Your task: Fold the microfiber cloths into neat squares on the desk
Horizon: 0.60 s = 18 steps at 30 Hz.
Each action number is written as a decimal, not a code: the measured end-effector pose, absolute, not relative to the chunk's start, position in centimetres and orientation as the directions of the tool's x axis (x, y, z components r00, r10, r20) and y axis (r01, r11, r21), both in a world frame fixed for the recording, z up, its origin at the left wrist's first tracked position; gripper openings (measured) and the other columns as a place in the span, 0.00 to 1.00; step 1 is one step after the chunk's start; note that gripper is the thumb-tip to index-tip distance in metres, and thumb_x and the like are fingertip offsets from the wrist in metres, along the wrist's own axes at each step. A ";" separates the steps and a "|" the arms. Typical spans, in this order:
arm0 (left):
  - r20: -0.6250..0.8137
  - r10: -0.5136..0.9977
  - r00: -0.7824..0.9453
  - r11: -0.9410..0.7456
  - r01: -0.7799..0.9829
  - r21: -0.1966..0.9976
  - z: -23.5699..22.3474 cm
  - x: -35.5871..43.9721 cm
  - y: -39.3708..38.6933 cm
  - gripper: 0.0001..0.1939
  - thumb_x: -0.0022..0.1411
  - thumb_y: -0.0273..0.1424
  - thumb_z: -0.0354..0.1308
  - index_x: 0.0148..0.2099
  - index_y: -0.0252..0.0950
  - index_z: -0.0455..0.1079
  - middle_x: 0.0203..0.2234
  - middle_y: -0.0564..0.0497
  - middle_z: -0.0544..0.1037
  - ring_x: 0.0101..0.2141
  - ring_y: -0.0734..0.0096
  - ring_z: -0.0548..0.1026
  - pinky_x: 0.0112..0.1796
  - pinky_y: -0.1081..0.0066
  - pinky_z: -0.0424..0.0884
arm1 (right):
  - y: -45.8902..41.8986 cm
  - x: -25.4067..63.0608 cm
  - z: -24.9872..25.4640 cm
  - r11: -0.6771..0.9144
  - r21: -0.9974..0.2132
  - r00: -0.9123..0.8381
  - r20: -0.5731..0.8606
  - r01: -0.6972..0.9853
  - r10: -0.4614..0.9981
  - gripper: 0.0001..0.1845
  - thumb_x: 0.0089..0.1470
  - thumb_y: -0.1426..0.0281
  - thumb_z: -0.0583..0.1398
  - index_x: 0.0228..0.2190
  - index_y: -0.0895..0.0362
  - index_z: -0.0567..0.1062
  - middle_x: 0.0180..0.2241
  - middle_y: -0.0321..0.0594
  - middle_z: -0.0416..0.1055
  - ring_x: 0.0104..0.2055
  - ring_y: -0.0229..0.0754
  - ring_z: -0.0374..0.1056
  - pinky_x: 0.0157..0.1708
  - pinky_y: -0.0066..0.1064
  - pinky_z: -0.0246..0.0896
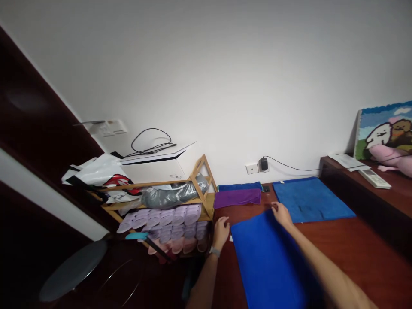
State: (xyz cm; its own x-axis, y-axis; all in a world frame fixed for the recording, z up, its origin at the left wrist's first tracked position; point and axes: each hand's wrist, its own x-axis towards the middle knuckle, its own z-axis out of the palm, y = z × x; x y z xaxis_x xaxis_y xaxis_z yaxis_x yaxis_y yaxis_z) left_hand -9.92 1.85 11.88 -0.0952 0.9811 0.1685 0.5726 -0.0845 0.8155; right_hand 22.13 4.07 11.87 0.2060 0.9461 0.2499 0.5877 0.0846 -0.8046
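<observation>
A bright blue cloth (267, 262) lies spread on the reddish-brown wooden table, running out of view at the bottom. My right hand (281, 214) is at its far right corner, thumb and fingertips pinched on the edge. Just off the far left corner is my left hand (221, 234), a band on its wrist. Its fingers are loosely curled with nothing visible in them, and a small gap separates them from the cloth. Farther back is a folded purple cloth (237, 198), with a dark blue folded cloth (241, 187) behind it. A second blue cloth (313, 199), darkly stained, lies flat at the right.
Left of the table stands a wooden rack (206, 184) with slippers (175, 216), a white box (154, 169) and bags. A charger (264, 163) is plugged into the wall. On the raised right ledge are a remote-like device (375, 178), papers and a pink plush toy (394, 159). A round stool (74, 270) stands lower left.
</observation>
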 end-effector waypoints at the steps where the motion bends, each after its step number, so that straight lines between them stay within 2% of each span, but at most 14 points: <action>1: 0.209 0.976 -0.063 -0.129 0.606 0.785 10.6 -9.1 1.9 0.12 0.61 0.27 0.60 0.45 0.37 0.82 0.51 0.40 0.82 0.56 0.52 0.77 0.63 0.48 0.67 | 2.7 21.2 10.2 0.067 -0.794 0.220 0.247 0.604 0.944 0.21 0.58 0.66 0.54 0.44 0.59 0.82 0.50 0.54 0.80 0.54 0.53 0.76 0.58 0.46 0.68; 3: 0.299 0.948 0.107 -0.288 0.688 0.666 8.5 -6.8 1.9 0.16 0.65 0.26 0.56 0.49 0.40 0.82 0.56 0.43 0.80 0.61 0.56 0.73 0.65 0.51 0.64 | -1.0 19.5 6.5 0.045 -0.746 0.230 0.261 0.665 0.938 0.26 0.62 0.64 0.51 0.52 0.60 0.80 0.59 0.55 0.75 0.62 0.55 0.69 0.64 0.49 0.60; 5: 0.342 0.876 0.341 -0.476 0.731 0.489 6.8 -4.0 2.1 0.19 0.70 0.26 0.51 0.55 0.41 0.80 0.60 0.45 0.77 0.63 0.58 0.71 0.66 0.53 0.63 | -5.4 17.9 2.5 0.012 -0.623 0.222 0.296 0.782 0.929 0.32 0.66 0.57 0.48 0.61 0.58 0.74 0.66 0.52 0.67 0.69 0.57 0.61 0.69 0.52 0.54; 7: 0.308 0.805 0.507 -0.592 0.721 0.359 5.5 -1.2 2.6 0.20 0.73 0.30 0.50 0.63 0.43 0.75 0.66 0.46 0.72 0.67 0.58 0.66 0.68 0.52 0.60 | -9.1 16.7 -1.4 -0.083 -0.499 0.253 0.283 0.862 0.925 0.37 0.66 0.50 0.47 0.67 0.55 0.67 0.70 0.49 0.62 0.73 0.61 0.54 0.70 0.59 0.49; 9: 0.237 0.775 0.586 -0.632 0.714 0.301 4.6 0.5 3.2 0.23 0.76 0.38 0.50 0.69 0.46 0.68 0.71 0.47 0.65 0.71 0.57 0.60 0.69 0.51 0.57 | -11.4 16.1 -4.1 -0.132 -0.411 0.255 0.260 0.902 0.931 0.41 0.65 0.46 0.46 0.70 0.52 0.62 0.71 0.47 0.58 0.74 0.65 0.49 0.70 0.64 0.45; 11: 0.157 0.793 0.588 -0.608 0.749 0.265 3.9 0.8 3.6 0.26 0.76 0.43 0.49 0.72 0.49 0.62 0.73 0.48 0.60 0.72 0.55 0.56 0.70 0.49 0.55 | -11.8 16.5 -5.0 -0.112 -0.363 0.203 0.223 0.925 0.953 0.41 0.65 0.45 0.45 0.72 0.50 0.58 0.72 0.45 0.55 0.75 0.63 0.46 0.71 0.65 0.42; 13: 0.100 0.852 0.514 -0.523 0.821 0.228 3.4 -0.3 3.4 0.27 0.77 0.45 0.47 0.74 0.50 0.59 0.73 0.47 0.59 0.72 0.54 0.55 0.69 0.47 0.55 | -10.6 17.6 -4.0 -0.038 -0.351 0.101 0.163 0.936 0.981 0.41 0.66 0.45 0.44 0.72 0.50 0.56 0.73 0.42 0.51 0.76 0.60 0.44 0.72 0.61 0.40; 16: 0.094 0.947 0.307 -0.318 0.933 0.166 2.6 -3.6 1.2 0.28 0.77 0.43 0.45 0.75 0.47 0.58 0.73 0.45 0.59 0.72 0.52 0.57 0.68 0.47 0.57 | -7.1 19.7 -0.2 0.194 -0.383 -0.175 0.083 0.903 0.981 0.38 0.69 0.47 0.44 0.73 0.49 0.54 0.75 0.40 0.48 0.77 0.54 0.42 0.74 0.55 0.38; 18: 0.120 0.981 0.154 -0.169 0.978 0.123 2.2 -5.9 -1.7 0.28 0.77 0.42 0.44 0.75 0.45 0.58 0.72 0.44 0.61 0.70 0.49 0.60 0.66 0.44 0.59 | -4.4 20.7 2.4 0.386 -0.414 -0.405 0.044 0.824 0.913 0.36 0.69 0.50 0.47 0.72 0.46 0.55 0.75 0.37 0.47 0.77 0.51 0.41 0.74 0.54 0.37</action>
